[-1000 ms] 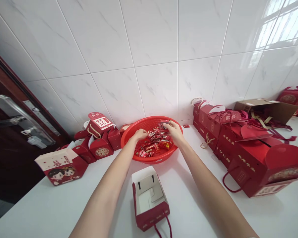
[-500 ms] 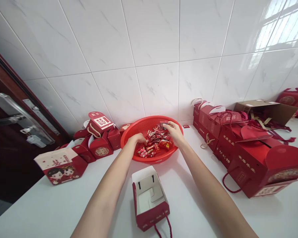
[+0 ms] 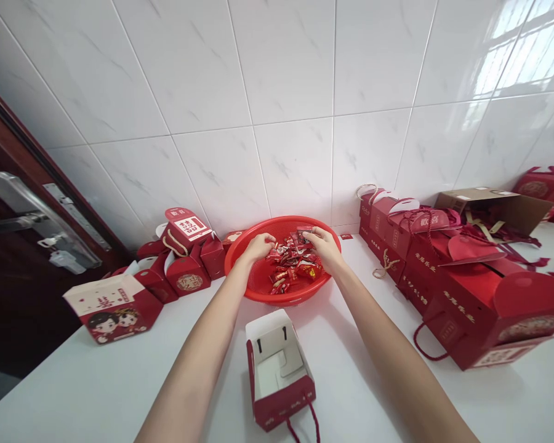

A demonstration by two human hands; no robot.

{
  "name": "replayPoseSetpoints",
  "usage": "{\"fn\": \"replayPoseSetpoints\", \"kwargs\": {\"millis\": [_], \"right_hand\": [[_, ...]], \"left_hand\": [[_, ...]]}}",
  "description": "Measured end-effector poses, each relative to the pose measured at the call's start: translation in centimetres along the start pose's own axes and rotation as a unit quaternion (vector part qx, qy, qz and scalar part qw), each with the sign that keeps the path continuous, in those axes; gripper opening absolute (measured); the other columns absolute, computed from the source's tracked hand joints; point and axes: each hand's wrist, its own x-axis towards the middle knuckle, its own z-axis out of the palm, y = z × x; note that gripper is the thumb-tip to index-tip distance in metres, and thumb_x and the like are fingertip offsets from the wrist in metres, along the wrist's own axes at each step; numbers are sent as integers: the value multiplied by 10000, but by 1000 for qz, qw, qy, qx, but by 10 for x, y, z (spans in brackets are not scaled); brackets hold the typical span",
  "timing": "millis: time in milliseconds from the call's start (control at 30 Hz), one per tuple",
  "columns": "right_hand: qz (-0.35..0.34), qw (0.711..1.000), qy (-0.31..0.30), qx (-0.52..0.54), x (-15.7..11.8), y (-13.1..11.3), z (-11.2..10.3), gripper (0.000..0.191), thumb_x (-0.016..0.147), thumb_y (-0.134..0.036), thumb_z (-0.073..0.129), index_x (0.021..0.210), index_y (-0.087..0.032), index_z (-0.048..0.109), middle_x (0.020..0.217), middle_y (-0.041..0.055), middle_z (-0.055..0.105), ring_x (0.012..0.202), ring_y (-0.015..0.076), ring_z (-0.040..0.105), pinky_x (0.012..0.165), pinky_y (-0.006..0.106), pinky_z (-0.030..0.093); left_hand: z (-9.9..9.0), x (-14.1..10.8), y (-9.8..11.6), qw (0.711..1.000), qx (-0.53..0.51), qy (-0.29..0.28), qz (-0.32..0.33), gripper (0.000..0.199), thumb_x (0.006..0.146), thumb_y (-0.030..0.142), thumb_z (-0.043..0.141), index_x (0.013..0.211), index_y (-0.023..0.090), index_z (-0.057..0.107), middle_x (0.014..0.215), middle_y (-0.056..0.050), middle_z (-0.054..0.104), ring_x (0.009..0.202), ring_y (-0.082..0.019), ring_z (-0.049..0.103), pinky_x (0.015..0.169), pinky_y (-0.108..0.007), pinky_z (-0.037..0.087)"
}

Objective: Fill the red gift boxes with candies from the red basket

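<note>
Both hands are over a round red plastic basket [image 3: 258, 295] that holds several red-wrapped sweets [image 3: 293, 261]. At the basket's left side, my left hand [image 3: 261, 246] has its fingers closed on a small red wrapped sweet [image 3: 277, 251]. On the right, my right hand [image 3: 322, 242] pinches a dark red packet [image 3: 302, 235] above the pile. Between my forearms stands an open box [image 3: 284, 403], dark red outside and white inside, with its lid tipped back and a dark red cord handle hanging at the front.
Red gift boxes [image 3: 159, 277] stand at the left near a dark door [image 3: 13, 277]. Larger red boxes [image 3: 461, 295] line the right side, with an open cardboard box [image 3: 493, 200] of ribbons behind. A white tiled wall [image 3: 290, 147] rises behind the basket.
My left hand has moved up and slightly left from the sweets in the basket, and the sweets near it have shifted. My right hand has barely moved.
</note>
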Motion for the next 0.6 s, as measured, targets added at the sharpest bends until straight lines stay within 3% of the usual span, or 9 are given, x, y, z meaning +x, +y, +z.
{"fn": "replayPoseSetpoints", "kwargs": {"millis": [167,367,500,600], "right_hand": [[5,1000,6,18,0,-1,2,301,619,-410,754,801,-193,656,757,-6,661,688,154,605,571,260,455],[-8,999,7,49,1,-2,3,328,584,-420,795,771,-191,653,788,4,684,678,152,605,563,259,457],[-16,997,-19,79,-3,-11,6,384,563,-445,838,785,-193,651,791,6,691,677,161,623,580,275,479],[-21,992,-60,109,-11,-25,14,402,579,-449,859,825,-197,665,794,-3,690,693,162,634,617,294,515]], "left_hand": [[0,-3,4,994,-77,60,39,230,714,152,610,923,173,701,697,-2,685,623,-164,611,642,-277,478],[-2,-15,28,969,-193,107,109,201,733,279,616,858,166,725,996,-90,778,946,-229,699,893,-338,523],[-6,-39,41,950,-250,130,137,331,727,409,676,926,154,748,1073,-121,781,1050,-272,698,974,-400,514],[-10,-68,47,931,-312,117,147,411,664,452,791,970,178,767,1082,-101,783,1058,-279,702,971,-406,529]]}}
